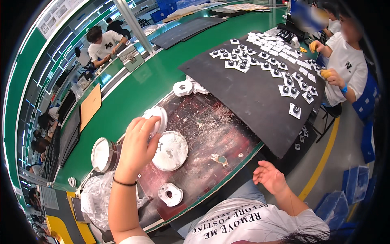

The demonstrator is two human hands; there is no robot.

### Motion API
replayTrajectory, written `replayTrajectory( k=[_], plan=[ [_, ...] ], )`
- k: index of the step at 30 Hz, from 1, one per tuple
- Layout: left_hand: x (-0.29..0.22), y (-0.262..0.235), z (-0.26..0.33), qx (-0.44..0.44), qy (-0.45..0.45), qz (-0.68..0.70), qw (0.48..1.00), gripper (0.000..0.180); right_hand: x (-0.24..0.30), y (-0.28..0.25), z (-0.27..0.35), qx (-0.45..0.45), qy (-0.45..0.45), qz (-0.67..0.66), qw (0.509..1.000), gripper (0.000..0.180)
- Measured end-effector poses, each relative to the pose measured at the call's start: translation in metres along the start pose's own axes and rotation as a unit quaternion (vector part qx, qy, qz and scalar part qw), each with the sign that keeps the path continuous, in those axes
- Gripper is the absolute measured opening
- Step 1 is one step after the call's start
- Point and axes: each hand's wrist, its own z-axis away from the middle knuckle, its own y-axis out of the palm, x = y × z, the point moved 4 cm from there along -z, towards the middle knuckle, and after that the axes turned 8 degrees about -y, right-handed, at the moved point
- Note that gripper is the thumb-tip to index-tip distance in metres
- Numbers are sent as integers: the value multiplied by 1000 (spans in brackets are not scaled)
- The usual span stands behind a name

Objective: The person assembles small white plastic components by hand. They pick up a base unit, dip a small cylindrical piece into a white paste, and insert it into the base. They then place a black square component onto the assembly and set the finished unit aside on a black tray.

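My left hand [139, 140] reaches over the worn, reddish-brown board, its fingers curled onto a white round part [161, 115]. The palm and fingers hide much of that part. Just beside the wrist lies a larger white disc [170, 150] with a smeared face. Nearer to me on the board is a white ring-shaped part [176, 196] with a hole in its middle. My right hand [270, 177] hovers over my lap, off the board's front edge, with loosely bent fingers apart and nothing in them.
More white ring parts [183, 88] sit at the board's far edge. A round tub [101, 154] and clear plastic bags [95, 199] are at left. A black mat [243, 101] holds many small black-and-white pieces [242, 64]. A co-worker [345, 61] in yellow gloves works at right.
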Motion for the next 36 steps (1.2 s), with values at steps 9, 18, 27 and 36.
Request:
replayTrajectory(
  k=[9, 18, 27, 36],
  plan=[
    [10, 89, -57, 54, 45, -77, 994, 35, -4, 15, -3, 33, 11, 34, 999, 74],
    [5, 100, -57, 76, 39, -86, 993, 59, 6, 16, 0, -2, 6, 87, 996, 70],
    [-44, -64, 100, -12, -54, -51, 997, 53, 8, 41, 1, 103, -11, 117, 988, 54],
    [-60, -19, 278, -97, -244, 125, 957, 59, 134, 101, -36, 243, -237, 447, 828, 29]
  ],
)
